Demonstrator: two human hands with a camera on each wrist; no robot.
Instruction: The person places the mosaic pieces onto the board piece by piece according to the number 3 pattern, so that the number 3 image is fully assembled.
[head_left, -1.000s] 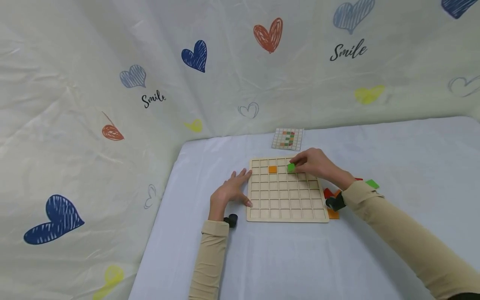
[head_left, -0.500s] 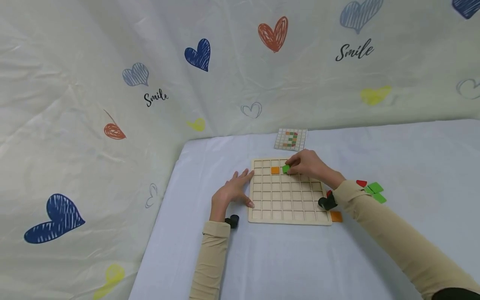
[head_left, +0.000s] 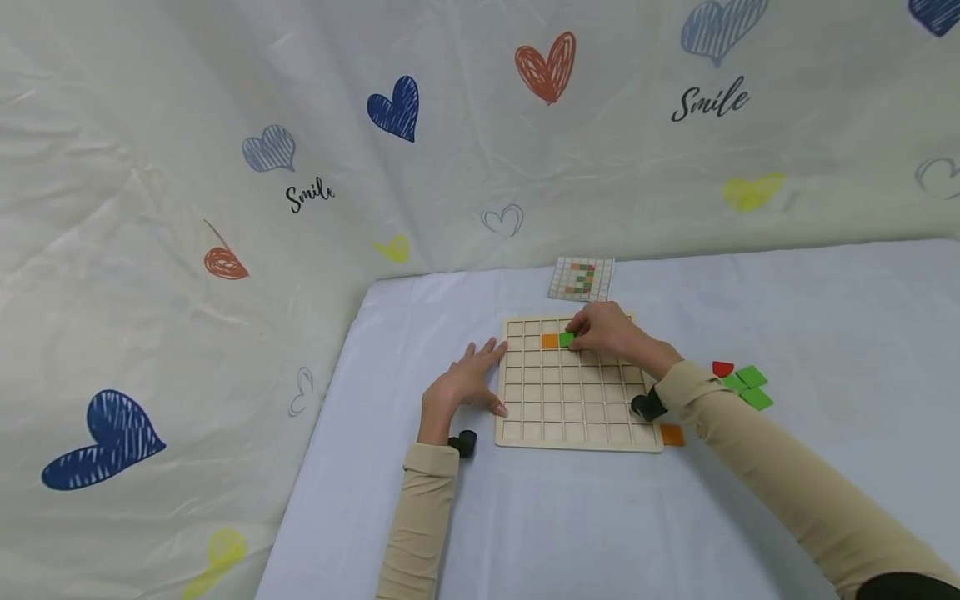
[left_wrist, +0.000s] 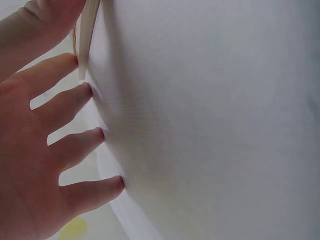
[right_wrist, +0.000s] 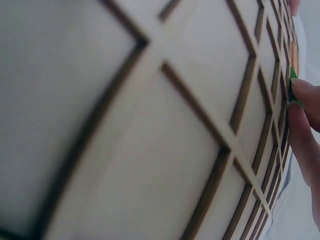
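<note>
Board (head_left: 577,390) of pale wood, gridded into square cells, flat on a white cloth (head_left: 847,317), with a wide stretch of fabric before its near edge and more off to the right. At its left edge, left hand (head_left: 467,379) with fingers spread: thumb against the lower part of the rim, index fingertip against the upper part, other fingers beyond the frame, over the cloth. Right hand (head_left: 606,329) above the far part of the grid, thumb and finger pinching a green tile (head_left: 566,340) at the second row from the far edge, fourth column from the left. Looks tilted in the right wrist view; cannot tell whether seated in the cell. Just to its left, in the third column, an orange tile (head_left: 550,341), flat. Toward the near edge, whole rows in plain sight. Across the right edge of the board, a black wrist camera (head_left: 647,406) and a tan sleeve (head_left: 780,467). Beside the near right corner, an orange piece (head_left: 672,435); cannot tell whether tucked under the rim. Farther right, apart from the board, a cluster of loose green tiles (head_left: 751,377) and a red piece (head_left: 722,368). Behind the far edge, across a narrow strip of cloth, a patterned card (head_left: 582,278).
</note>
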